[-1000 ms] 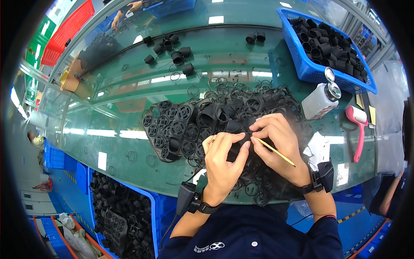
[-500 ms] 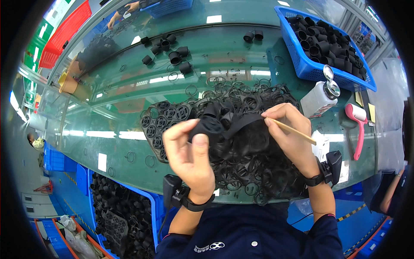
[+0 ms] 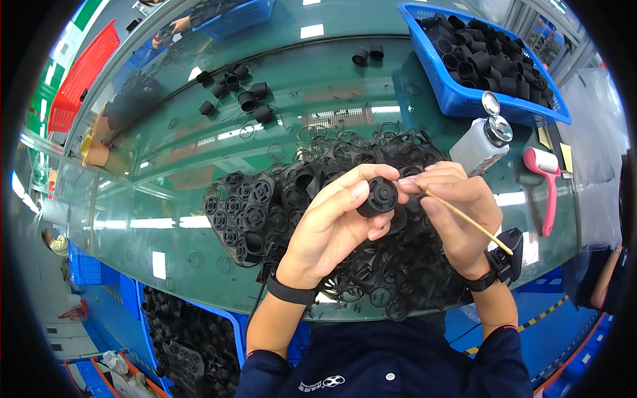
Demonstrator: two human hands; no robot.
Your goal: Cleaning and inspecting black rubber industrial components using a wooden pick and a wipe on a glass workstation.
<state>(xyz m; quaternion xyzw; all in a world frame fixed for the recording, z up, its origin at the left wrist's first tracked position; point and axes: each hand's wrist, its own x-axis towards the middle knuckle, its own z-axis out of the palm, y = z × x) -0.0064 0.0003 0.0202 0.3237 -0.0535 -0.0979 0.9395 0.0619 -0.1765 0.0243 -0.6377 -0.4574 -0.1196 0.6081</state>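
Between the fingers and thumb of my left hand (image 3: 330, 222) is a small black cylindrical rubber part (image 3: 381, 196), its ringed end face turned up. My right hand (image 3: 461, 215) is closed around a thin wooden stick (image 3: 471, 222), with its fingertips close beside the black part. The stick slants from the fingertips down to the right, past the palm. Under both hands spreads a heap of black rubber scrap with rings (image 3: 371, 275). At its left edge lies a black moulded sheet (image 3: 232, 212) with several round ringed forms.
A blue basket (image 3: 444, 105) full of black cylinders stands at the back right. Near it are a white pump bottle (image 3: 479, 146) and a pink-handled lint roller (image 3: 548, 192). Loose black cylinders (image 3: 247, 101) lie farther back. A blue bin (image 3: 237, 331) of black parts sits below the table's left front.
My left hand has moved right and now holds a cylinder with its end face up. My right hand has drawn in beside it, still with the stick. The view has shifted slightly.
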